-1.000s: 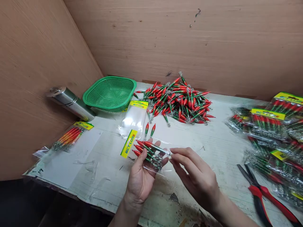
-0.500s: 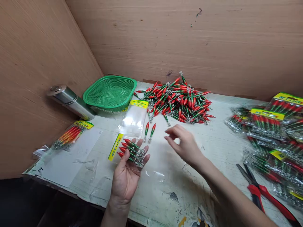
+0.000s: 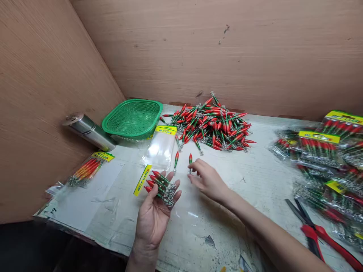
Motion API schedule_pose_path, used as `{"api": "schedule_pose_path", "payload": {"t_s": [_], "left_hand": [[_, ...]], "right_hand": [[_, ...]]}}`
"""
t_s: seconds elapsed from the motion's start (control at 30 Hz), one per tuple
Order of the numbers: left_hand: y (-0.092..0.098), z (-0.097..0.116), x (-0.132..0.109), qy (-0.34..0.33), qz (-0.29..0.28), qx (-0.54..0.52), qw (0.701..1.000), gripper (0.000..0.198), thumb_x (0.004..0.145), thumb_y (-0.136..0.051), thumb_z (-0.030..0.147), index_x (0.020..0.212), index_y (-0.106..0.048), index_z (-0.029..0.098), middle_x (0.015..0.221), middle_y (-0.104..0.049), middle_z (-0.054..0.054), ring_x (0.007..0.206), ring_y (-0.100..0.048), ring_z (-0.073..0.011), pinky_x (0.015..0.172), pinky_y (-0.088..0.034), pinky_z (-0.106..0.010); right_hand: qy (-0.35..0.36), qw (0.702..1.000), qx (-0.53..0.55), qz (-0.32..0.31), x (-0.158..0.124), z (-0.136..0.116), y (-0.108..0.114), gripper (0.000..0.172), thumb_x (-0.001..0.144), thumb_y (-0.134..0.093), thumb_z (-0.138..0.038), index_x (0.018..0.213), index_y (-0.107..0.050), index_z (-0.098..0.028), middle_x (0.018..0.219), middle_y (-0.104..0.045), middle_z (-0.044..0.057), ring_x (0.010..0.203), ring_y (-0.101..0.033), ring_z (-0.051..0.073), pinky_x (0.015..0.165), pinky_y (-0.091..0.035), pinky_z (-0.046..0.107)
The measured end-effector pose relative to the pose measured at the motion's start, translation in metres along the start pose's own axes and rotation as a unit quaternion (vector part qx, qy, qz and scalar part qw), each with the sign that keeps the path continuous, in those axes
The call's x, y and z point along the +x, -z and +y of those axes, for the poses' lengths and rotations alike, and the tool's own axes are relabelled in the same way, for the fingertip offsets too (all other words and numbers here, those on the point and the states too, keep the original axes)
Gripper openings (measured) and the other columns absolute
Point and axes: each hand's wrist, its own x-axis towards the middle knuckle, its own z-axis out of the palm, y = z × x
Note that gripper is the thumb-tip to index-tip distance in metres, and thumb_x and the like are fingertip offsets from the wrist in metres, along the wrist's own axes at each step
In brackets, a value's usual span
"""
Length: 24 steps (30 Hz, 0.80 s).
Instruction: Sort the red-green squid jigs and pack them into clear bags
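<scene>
Several red-and-green fishing lures (image 3: 159, 184) with silvery hooks lie side by side across my left hand (image 3: 154, 215), thumb pressed over them. A yellow "BCT LURE" header card (image 3: 142, 180) sticks out just left of these lures. Clear plastic (image 3: 185, 204) shows faintly on the table between my hands. My right hand (image 3: 205, 179) pinches the hook end of a single lure (image 3: 190, 158), its red tip pointing away from me; the fingertips partly cover it. Another loose lure (image 3: 176, 161) lies just left of that one.
A big lure pile (image 3: 212, 124) sits at the back. Clear bags (image 3: 160, 147), a green basket (image 3: 132, 119) and a steel flask (image 3: 89, 130) are at left, near packed orange lures (image 3: 86, 170). Packed lures (image 3: 320, 147) and red-handled pliers (image 3: 312, 228) lie right.
My right hand has moved left and down onto one of the two loose lures, which is shifted right, away from its neighbour. My left hand still holds its lures. The view has tilted slightly.
</scene>
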Motion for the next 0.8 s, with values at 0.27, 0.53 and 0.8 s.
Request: {"api": "schedule_pose_path", "payload": {"t_s": [0.27,0.53,0.8], "left_hand": [[-0.011,-0.007,0.008,0.05,0.07,0.009,0.996,0.035,0.094,-0.042,0.017,0.124,-0.061,0.02,0.115,-0.071,-0.007,0.1,-0.068,-0.0262,0.079,-0.061,-0.034],[-0.024,-0.019,0.002,0.059,0.121,0.036,0.99,0.045,0.093,-0.043,0.014,0.138,-0.044,0.019,0.119,-0.069,-0.013,0.102,-0.068,-0.0243,0.077,-0.061,-0.04],[-0.025,-0.025,-0.003,0.051,0.102,0.05,0.992,0.031,0.089,-0.05,0.014,0.119,-0.06,0.015,0.116,-0.07,-0.013,0.099,-0.068,-0.0248,0.074,-0.062,-0.043]], "right_hand": [[0.121,0.953,0.267,-0.073,-0.078,-0.025,0.103,0.017,0.086,-0.06,-0.018,0.102,-0.058,-0.022,0.082,-0.059,0.003,0.077,-0.055,0.017,0.069,-0.047,0.03],[0.172,0.983,-0.04,0.046,-0.071,-0.037,0.061,0.021,0.089,-0.05,-0.011,0.108,-0.06,-0.012,0.081,-0.065,0.008,0.076,-0.051,0.019,0.064,-0.046,0.032],[0.166,0.968,-0.092,0.163,-0.072,-0.033,0.047,0.016,0.088,-0.053,-0.007,0.097,-0.063,-0.015,0.091,-0.067,0.01,0.083,-0.051,0.02,0.073,-0.045,0.035]]}}
